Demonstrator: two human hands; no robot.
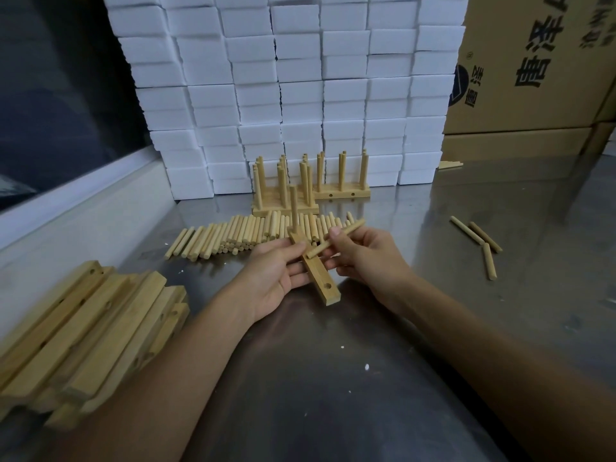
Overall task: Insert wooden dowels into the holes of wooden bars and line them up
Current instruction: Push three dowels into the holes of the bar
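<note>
My left hand (278,273) grips a wooden bar (320,278) that points toward me over the steel table. One dowel (293,208) stands upright in the bar's far hole, and the near hole shows open. My right hand (361,256) pinches a loose dowel (336,237) and holds it slanted across the bar's middle. Behind my hands lies a heap of loose dowels (240,235). Farther back, finished bars with upright dowels (300,185) stand in rows.
A pile of drilled wooden bars (86,331) lies at the left front. Three stray dowels (480,241) lie at the right. A wall of white foam blocks (283,88) and cardboard boxes (540,61) close off the back.
</note>
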